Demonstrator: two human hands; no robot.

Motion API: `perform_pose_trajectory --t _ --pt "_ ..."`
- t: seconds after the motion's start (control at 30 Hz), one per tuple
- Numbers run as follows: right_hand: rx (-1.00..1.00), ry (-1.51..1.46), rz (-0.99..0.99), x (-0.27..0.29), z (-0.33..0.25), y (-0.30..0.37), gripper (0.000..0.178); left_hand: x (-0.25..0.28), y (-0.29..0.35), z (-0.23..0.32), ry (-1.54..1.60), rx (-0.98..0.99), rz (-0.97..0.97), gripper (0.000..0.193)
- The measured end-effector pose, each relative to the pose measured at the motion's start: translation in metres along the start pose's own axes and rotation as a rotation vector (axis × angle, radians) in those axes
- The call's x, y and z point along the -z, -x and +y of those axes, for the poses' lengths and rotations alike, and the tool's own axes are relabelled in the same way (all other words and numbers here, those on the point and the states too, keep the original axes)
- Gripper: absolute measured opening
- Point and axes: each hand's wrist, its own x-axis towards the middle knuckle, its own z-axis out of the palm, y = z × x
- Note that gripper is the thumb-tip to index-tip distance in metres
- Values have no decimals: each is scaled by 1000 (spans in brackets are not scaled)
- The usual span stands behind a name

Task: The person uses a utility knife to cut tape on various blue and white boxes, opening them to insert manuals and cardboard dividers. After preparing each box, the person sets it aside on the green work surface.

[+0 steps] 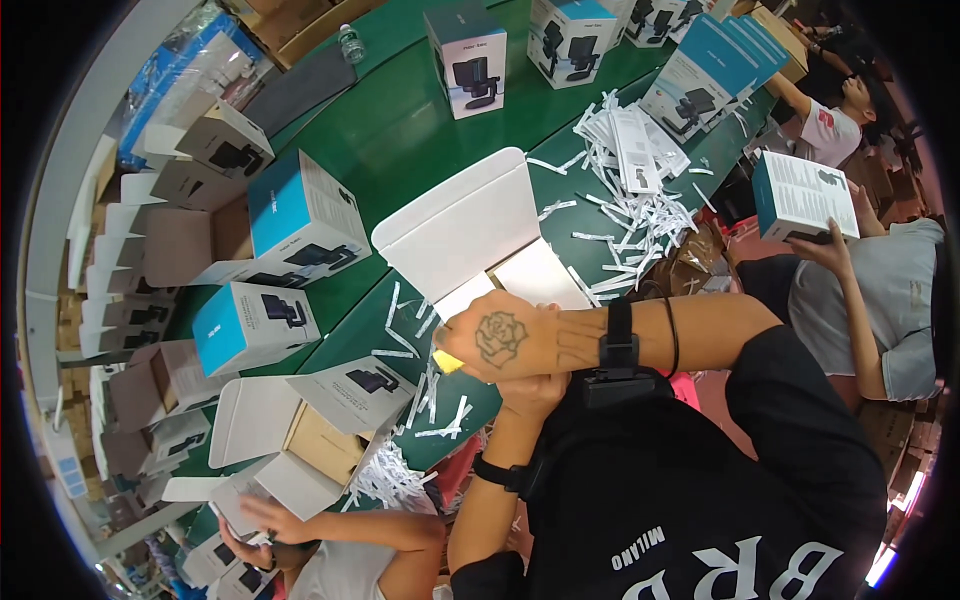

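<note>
My right hand (500, 335), with a flower drawing on its back, is closed in front of an open white carton (455, 217). A small yellow thing (447, 361) shows at its curled fingers; its kind is hidden. Below the right hand and wrist, and partly covered by them, is my left hand (533, 394); its fingers are mostly hidden. The carton's lid stands raised away from me. Pale flaps or inserts (540, 275) lie at its opening, partly behind my right hand.
Paper strips (640, 235) and folded leaflets (635, 150) lie on the green table (400, 130). Printed boxes (468, 65) stand around, including a blue-topped box (305, 215) at left. Co-workers handle a box (805, 197) at right and an open carton (325, 440) at lower left.
</note>
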Motion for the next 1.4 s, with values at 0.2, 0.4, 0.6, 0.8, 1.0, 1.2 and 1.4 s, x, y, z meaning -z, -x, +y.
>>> perform_pose_trajectory --t 0.2,0.4,0.6,0.8,1.0,1.2,1.4 --pt "164 -998 -410 134 61 11 27 -24 80 -21 -232 -33 -255 24" --pt "-423 -463 92 201 137 3 47 19 -14 8 96 97 -90 39" --pt "-152 -87 4 176 84 -45 28 45 -35 31 334 427 -8 54" --pt "54 -189 -102 180 8 77 18 67 4 12 1332 1038 166 53" --pt "-505 -498 -57 167 -8 101 19 64 9 9 1231 873 139 52" --pt "-771 -823 -220 155 -16 100 22 57 6 17 1135 815 190 53" --pt "-804 -1610 18 98 -14 110 24 57 11 19 1070 817 193 52"
